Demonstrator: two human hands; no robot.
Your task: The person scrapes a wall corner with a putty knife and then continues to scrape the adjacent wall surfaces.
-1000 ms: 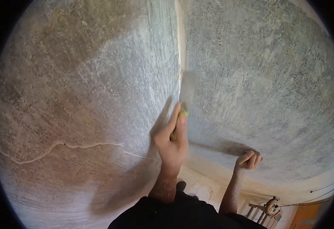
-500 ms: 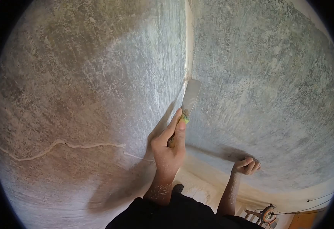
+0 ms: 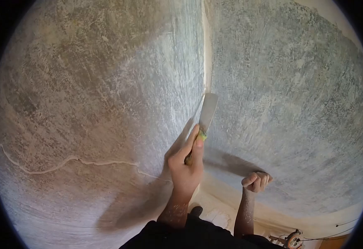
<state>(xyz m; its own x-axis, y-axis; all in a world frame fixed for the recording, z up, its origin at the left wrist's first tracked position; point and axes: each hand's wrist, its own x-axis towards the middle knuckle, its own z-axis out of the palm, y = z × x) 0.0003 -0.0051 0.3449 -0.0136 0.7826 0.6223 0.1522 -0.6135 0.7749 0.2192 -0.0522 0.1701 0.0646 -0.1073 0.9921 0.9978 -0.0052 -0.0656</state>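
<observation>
My left hand (image 3: 185,168) is closed around the handle of a putty knife (image 3: 208,110), thumb and index finger stretched along it toward the blade. The narrow metal blade points upward, its tip at the inner corner, just under a pale filled strip (image 3: 207,54) that runs up the join of two walls. To the lower right, my right hand (image 3: 257,182) is curled into a fist close to the right wall (image 3: 281,103). Whatever its fingers may hold is hidden. White flecks of dust or filler cover both forearms.
A wavy pale line of filler (image 3: 48,169) crosses the mottled left wall (image 3: 86,103). Low at the right are a round cable reel (image 3: 293,240) and thin dark cables (image 3: 341,234). My shoe (image 3: 196,211) shows below, near the pale floor.
The putty knife and my left hand have moved slightly down along the corner. My right fist has shifted left, nearer the corner. The view has tilted a little.
</observation>
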